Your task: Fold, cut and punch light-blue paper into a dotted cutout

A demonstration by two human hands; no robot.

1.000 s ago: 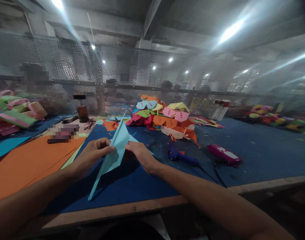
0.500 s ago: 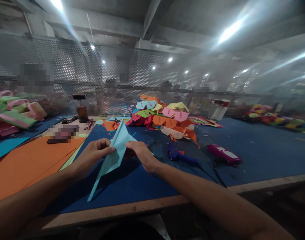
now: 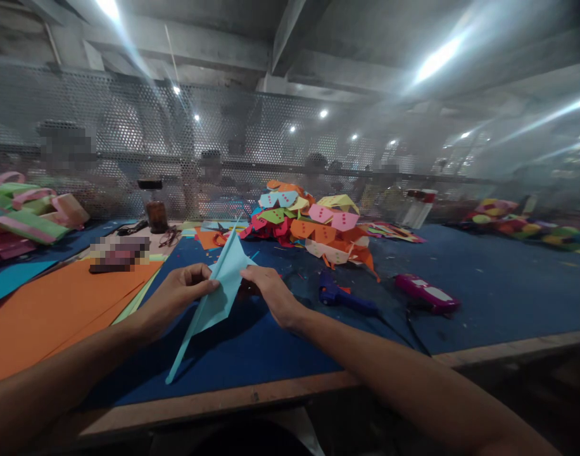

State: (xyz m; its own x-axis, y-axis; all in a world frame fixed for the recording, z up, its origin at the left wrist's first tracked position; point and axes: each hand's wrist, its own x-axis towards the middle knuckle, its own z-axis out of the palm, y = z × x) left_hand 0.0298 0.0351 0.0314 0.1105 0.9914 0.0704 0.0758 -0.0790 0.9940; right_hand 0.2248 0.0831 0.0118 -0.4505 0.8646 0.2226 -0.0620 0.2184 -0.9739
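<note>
Blue table (image 3: 290,351): stretched below.
Pale-blue paper (image 3: 228,288): slanted away, long edge leaning rightward.
Left hand (image 3: 182,291): nearer that edge, pinched it.
Right hand (image 3: 271,294): gripped the opposite side.

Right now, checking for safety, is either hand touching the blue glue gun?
No, the left hand grips and the right hand touches the light-blue paper, while the glue gun lies apart.

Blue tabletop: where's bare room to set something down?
Widest: blue tabletop right of the magenta device, below the colourful pile, bar small scraps. Smaller: between light-blue paper, right forearm and wooden front edge. Crowded: back centre, paper-shape pile; left, orange sheets.
</note>
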